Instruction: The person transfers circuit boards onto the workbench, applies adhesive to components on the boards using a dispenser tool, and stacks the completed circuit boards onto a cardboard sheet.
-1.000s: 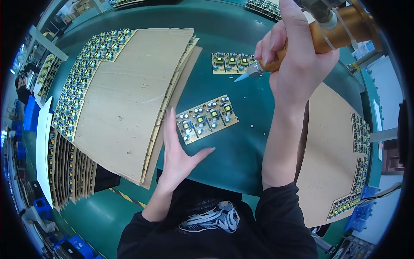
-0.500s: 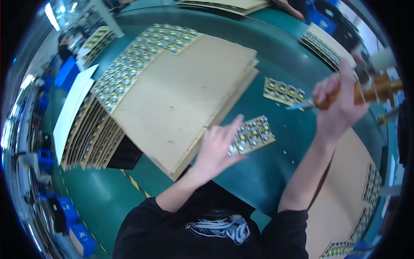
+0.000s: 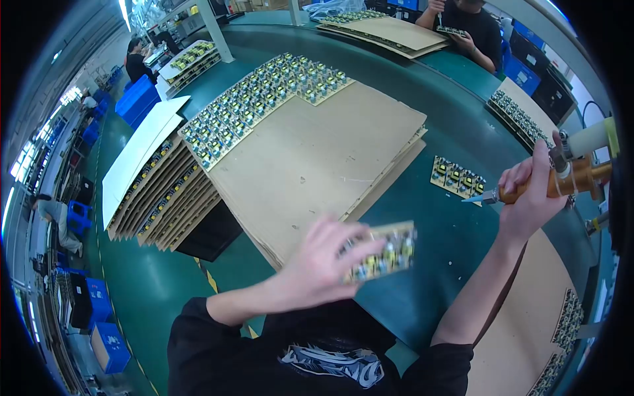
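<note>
My left hand [image 3: 320, 261] grips one end of a populated circuit board [image 3: 393, 253], lifted off the green table and slightly blurred. In my right hand [image 3: 531, 198] is an orange glue dispensing gun [image 3: 576, 181] with a tapered blue nozzle [image 3: 481, 197] pointing left; my fingers wrap round its body. Just beyond that nozzle, a second circuit board [image 3: 456, 177] lies on the table. Left of it, a cardboard stack [image 3: 317, 148] carries rows of circuit boards [image 3: 247, 109] along its far left side.
Layered cardboard sheets with boards between them [image 3: 165, 191] stand at the left. More cardboard [image 3: 515, 310] with boards lies at lower right. Across the green table [image 3: 422, 277], a co-worker [image 3: 472, 30] handles a board. Blue bins [image 3: 137, 102] stand at far left.
My left hand has taken hold of the near circuit board and raised it from the table towards my body. My right hand still holds the dispensing gun. The view has shifted.
</note>
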### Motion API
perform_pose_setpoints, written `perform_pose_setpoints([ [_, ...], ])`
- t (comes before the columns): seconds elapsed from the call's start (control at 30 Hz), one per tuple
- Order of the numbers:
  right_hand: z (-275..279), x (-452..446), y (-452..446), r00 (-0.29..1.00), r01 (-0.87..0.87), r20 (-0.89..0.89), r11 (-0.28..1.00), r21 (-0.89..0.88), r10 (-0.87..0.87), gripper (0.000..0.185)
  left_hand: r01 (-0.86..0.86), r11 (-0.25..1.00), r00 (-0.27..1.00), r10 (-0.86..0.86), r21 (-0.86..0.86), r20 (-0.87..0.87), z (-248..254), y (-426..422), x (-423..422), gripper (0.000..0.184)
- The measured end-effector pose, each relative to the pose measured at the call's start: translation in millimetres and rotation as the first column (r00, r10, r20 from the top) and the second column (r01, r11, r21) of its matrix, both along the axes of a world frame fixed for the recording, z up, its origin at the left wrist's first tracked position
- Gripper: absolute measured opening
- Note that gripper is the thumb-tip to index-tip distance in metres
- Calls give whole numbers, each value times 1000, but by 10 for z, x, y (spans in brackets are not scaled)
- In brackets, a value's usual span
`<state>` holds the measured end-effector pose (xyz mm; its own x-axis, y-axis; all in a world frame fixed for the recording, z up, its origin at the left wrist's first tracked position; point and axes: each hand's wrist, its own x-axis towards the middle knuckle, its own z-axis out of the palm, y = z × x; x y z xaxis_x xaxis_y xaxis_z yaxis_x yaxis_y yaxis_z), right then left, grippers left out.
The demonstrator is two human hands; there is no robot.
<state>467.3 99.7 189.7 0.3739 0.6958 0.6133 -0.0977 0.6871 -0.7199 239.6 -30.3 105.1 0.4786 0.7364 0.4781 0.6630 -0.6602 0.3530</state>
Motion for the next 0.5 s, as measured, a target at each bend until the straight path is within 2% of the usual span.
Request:
perform_pose_setpoints([
  [0.07, 16, -20, -16, 1000, 0, -5, 1000, 5, 0, 39, -161, 963, 986, 147, 215, 76, 104, 222, -215, 74],
  [0.13, 38, -47, -50, 1000, 3, 0, 1000, 6, -3, 29, -348, 906, 935, 316, 241, 161, 103, 486, -473, 70],
  [0.2, 62, -62, -66, 1000, 13, 1, 1000, 16, -13, 25, -581, 796, 808, 542, 167, 229, 58, 755, -736, 70],
  [0.23, 66, -67, -68, 1000, 22, -5, 1000, 18, -22, 19, -635, 754, 768, 589, 170, 252, -3, 912, -896, 71],
  [0.33, 73, -65, -63, 999, 48, -26, 999, 21, -48, 14, -715, 687, 693, 670, 131, 265, -122, 1165, -1251, 74],
  [0.43, 63, -50, -54, 999, 49, -12, 999, 19, -49, 23, -753, 654, 651, 721, 77, 239, -193, 1320, -1453, 78],
  [0.5, 51, -35, -44, 998, 54, -12, 998, 17, -54, 22, -773, 632, 627, 748, 54, 217, -223, 1387, -1511, 80],
])
